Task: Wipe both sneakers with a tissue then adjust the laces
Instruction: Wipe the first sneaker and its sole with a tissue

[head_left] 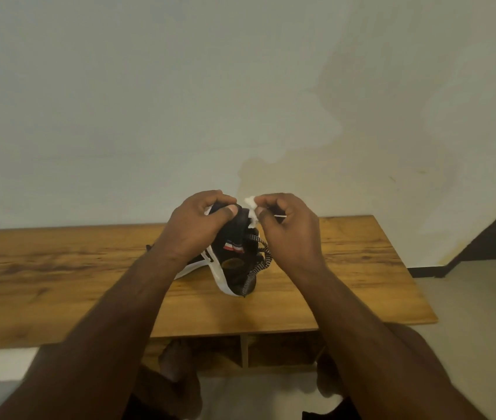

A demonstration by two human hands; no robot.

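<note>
Nearest the camera: two bare forearms reach forward and upward from the bottom edge, converging over the middle of the table; the person's knees and bare feet show dimly below the table's near edge.

Table (pixel 58 268): a wooden top with strong grain, running from the left edge to right of centre; under its near edge sits an open shelf split by an upright divider.

Sneaker (pixel 234 259): black with a white sole edge and a small red, white and blue tab, tilted up on the tabletop, its lower end down on the wood and its upper end raised between the hands; a second sneaker cannot be made out for certain, only a dark sliver behind the left wrist.

Laces (pixel 257 265): black-and-white speckled cord hanging loose down the sneaker's right side, toward the wood.

Left hand (pixel 198 222): fingers and thumb curled over the raised end of the sneaker, gripping it and holding it up.

Right hand (pixel 289 225): just right of the sneaker's raised end, thumb and fingertips pinched together on the tissue, the other fingers curled in.

Tissue (pixel 252 212): a small crumpled white wad, held against the top of the sneaker in the gap between the two hands.

Wall (pixel 240 86): pale, with a large yellowish stain spreading right from above the hands.

Far right: a dark skirting strip and pale floor.
</note>
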